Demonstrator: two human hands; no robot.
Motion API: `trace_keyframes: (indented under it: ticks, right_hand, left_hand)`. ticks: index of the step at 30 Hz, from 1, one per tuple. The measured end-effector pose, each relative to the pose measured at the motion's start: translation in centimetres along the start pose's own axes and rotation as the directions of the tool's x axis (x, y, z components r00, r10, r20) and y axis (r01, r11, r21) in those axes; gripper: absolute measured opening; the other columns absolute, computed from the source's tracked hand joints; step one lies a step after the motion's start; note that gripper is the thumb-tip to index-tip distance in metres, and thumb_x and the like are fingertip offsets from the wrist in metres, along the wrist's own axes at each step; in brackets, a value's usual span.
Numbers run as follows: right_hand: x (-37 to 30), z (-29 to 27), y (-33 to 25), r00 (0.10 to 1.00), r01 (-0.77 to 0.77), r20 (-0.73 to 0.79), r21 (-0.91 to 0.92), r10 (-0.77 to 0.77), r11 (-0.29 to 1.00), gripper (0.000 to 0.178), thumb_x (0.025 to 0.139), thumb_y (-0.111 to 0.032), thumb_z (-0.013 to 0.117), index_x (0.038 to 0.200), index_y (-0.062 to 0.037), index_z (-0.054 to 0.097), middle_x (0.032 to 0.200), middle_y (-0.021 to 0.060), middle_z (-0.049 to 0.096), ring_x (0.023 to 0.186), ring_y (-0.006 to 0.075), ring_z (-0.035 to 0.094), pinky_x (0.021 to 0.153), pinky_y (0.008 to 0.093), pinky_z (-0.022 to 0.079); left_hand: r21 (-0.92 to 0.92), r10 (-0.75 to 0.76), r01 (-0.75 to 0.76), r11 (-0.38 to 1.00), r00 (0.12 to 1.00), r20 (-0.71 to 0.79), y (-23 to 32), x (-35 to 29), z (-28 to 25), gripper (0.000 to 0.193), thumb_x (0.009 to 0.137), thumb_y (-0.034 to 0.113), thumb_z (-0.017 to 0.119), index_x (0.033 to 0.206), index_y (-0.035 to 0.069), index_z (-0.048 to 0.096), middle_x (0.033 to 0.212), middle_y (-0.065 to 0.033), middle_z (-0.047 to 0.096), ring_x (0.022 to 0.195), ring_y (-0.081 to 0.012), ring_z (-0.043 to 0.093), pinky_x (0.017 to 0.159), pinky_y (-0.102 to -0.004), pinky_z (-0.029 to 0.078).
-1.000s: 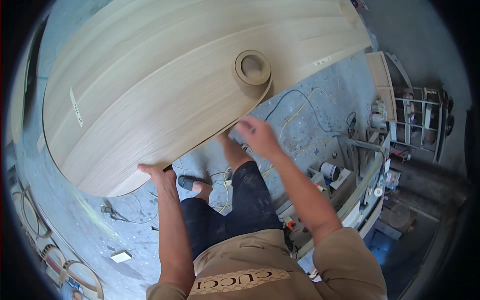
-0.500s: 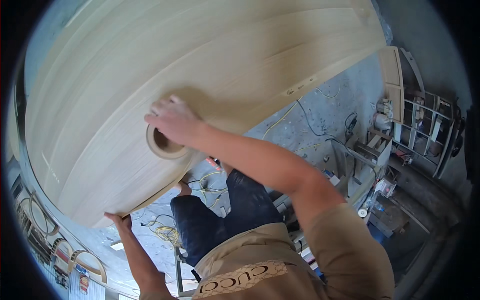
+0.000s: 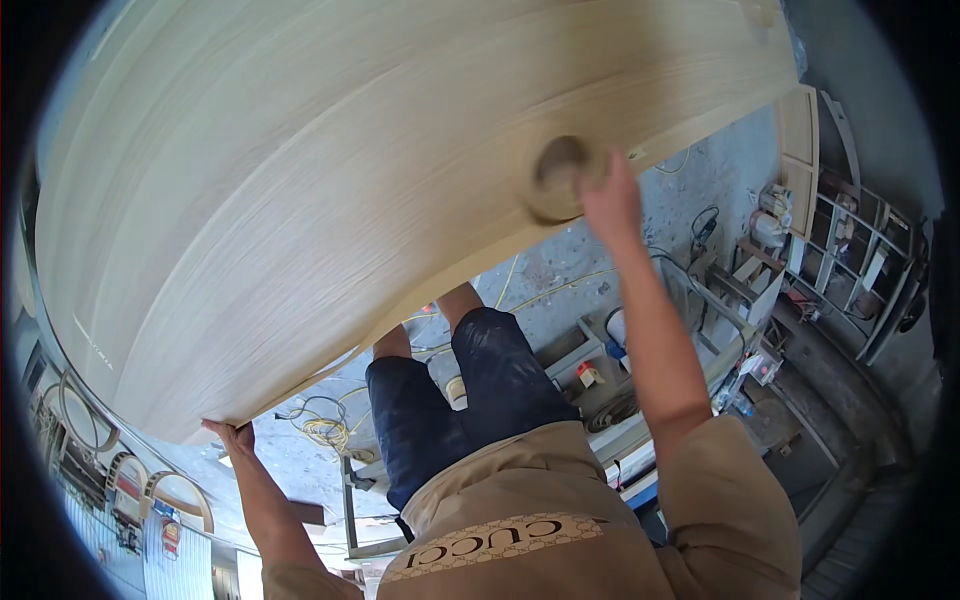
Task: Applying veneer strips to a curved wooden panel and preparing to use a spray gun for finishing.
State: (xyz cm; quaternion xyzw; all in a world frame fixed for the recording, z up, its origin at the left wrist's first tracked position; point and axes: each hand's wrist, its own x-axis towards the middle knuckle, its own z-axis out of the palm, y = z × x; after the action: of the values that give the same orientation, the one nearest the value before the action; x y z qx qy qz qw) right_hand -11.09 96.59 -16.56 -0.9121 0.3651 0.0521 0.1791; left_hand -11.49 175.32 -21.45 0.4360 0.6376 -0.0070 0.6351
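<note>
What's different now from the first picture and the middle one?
The right hand was off the roll at first. It took hold of it, and the roll went left, then back right; both are blurred now. The left hand slid left along the panel edge by the middle picture. What stayed: that hand is still at the edge, and the roll is still over the panel.

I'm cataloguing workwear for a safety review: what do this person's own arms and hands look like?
Short, loose brown fabric sleeves cover the upper arms, leaving both forearms bare. The left hand and right hand are gloveless, with no watch visible. Blur and size make rings impossible to tell.
</note>
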Motion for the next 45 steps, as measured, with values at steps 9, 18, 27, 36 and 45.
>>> trace_keyframes:
  ticks: [9, 18, 27, 36, 45]
  right_hand:
    - [-1.0, -3.2, 10.3, 0.948, -0.291, -0.079, 0.18, 0.309, 0.94, 0.035, 0.083, -0.019, 0.077, 0.108, 0.0015, 0.065, 0.106, 0.0212, 0.071, 0.101, 0.0369, 0.068, 0.089, 0.0435, 0.05]
    - [2.8, -1.3, 9.1, 0.95, -0.156, -0.257, 0.1, 0.177, 0.983, 0.042, 0.088, -0.027, 0.076, 0.116, 0.0017, 0.064, 0.115, 0.0212, 0.07, 0.109, 0.038, 0.066, 0.094, 0.0439, 0.049]
    - [12.4, 2.2, 19.7, 0.972, -0.133, -0.143, 0.325, 0.188, 0.936, 0.061, 0.099, -0.041, 0.066, 0.137, 0.0067, 0.059, 0.138, 0.024, 0.063, 0.124, 0.0359, 0.061, 0.109, 0.0433, 0.045]
    - [23.5, -1.9, 27.1, 0.941, -0.297, -0.126, 0.132, 0.313, 0.946, 0.098, 0.09, -0.077, 0.057, 0.14, 0.0071, 0.057, 0.136, 0.0258, 0.063, 0.123, 0.0373, 0.062, 0.105, 0.043, 0.048]
    - [9.3, 0.3, 19.2, 0.891, -0.007, -0.284, -0.789, -0.354, 0.615, 0.04, 0.104, -0.023, 0.058, 0.134, 0.003, 0.058, 0.137, 0.0241, 0.06, 0.128, 0.0378, 0.054, 0.114, 0.0445, 0.04]
  left_hand:
    - [-0.01, -0.01, 0.009, 1.0, 1.0, -0.024, 0.1, -0.7, 0.3, 0.086, 0.099, 0.077, 0.028, 0.152, 0.012, 0.048, 0.156, -0.0074, 0.049, 0.14, -0.0295, 0.048, 0.117, -0.0475, 0.044]
    - [-0.025, 0.009, -0.009, 1.0, 1.0, 0.011, 0.1, 1.6, -1.6, 0.094, 0.096, 0.082, 0.024, 0.156, 0.013, 0.042, 0.16, -0.0073, 0.044, 0.145, -0.0295, 0.042, 0.121, -0.0479, 0.038]
    - [-0.021, -0.06, 0.063, 0.998, 0.989, 0.132, -2.2, 4.5, -5.3, 0.113, 0.083, 0.092, 0.041, 0.161, 0.011, 0.031, 0.166, -0.0128, 0.035, 0.15, -0.0332, 0.037, 0.125, -0.0503, 0.028]
    - [-0.061, 0.012, -0.013, 0.998, 1.0, -0.011, -2.8, 4.1, -4.6, 0.11, 0.085, 0.09, 0.04, 0.159, 0.01, 0.033, 0.162, -0.0133, 0.041, 0.144, -0.0355, 0.045, 0.119, -0.0494, 0.038]
    - [0.008, -0.026, 0.026, 1.0, 0.996, 0.086, -0.3, 2.5, -2.8, 0.089, 0.097, 0.078, 0.037, 0.158, 0.014, 0.035, 0.162, -0.0104, 0.042, 0.149, -0.0324, 0.036, 0.127, -0.0562, 0.019]
